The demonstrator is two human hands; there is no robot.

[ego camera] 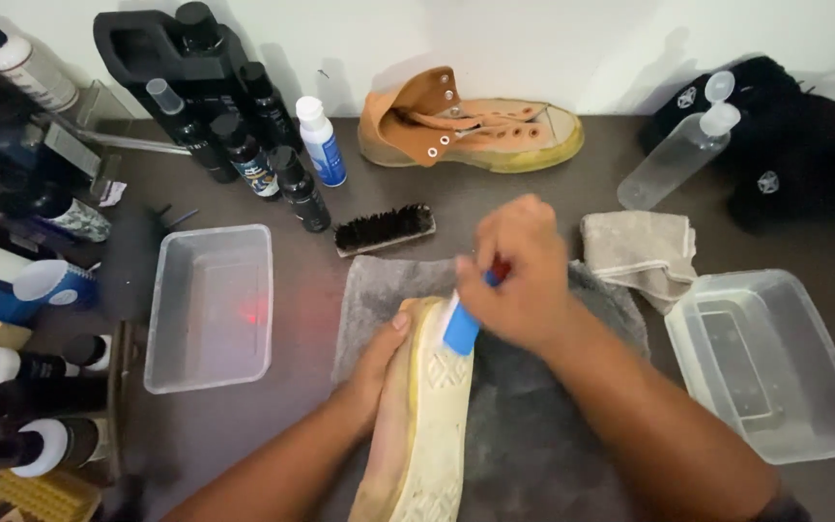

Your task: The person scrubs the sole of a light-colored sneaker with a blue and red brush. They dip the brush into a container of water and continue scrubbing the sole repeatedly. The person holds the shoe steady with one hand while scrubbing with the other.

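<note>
Left hand (371, 372) steadies shoe (424, 416); right hand (524, 275) presses blue eraser (462, 327) on sole.

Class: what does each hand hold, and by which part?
Left hand grips the shoe by its side; right hand holds a blue-and-white tool by its upper end.

Two forearms enter from the lower edge of the frame, both bare from elbow to wrist. No sleeves show along either forearm. A dark edge sits at the lower right corner of the frame, against the right upper arm; whether it is cloth cannot be told. Left hand (376, 365): bare, no glove, short thumbnail visible. Right hand (524, 274): bare, no glove, motion-blurred, knuckles toward the camera. No rings, watch or wristband visible on either.
</note>
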